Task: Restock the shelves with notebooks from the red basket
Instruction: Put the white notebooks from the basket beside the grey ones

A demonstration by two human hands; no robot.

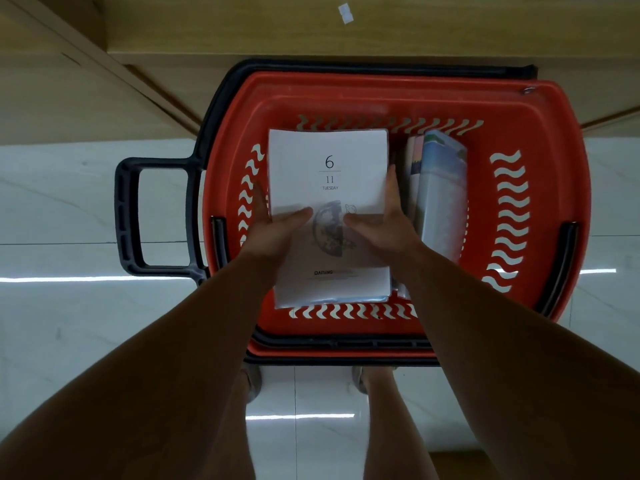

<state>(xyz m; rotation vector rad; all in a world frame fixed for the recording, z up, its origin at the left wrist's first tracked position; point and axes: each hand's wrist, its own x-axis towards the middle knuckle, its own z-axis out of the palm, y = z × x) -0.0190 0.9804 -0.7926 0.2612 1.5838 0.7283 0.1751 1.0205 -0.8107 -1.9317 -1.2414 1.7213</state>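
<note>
A red plastic slotted basket with a black handle stands on the pale tiled floor, and in its left half is a white notebook printed "6 11 TUESDAY", topping a thin stack. The left hand grips the notebook's left edge and the right hand its right edge, each thumb laid across the cover while the other fingers wrap round the sides. Pastel-covered notebooks stand on edge just beside the right hand.

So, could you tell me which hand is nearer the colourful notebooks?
Right. The right hand grips the right edge of the white notebook, just beside the colourful notebooks; the left hand holds its left edge, farther off.
</note>
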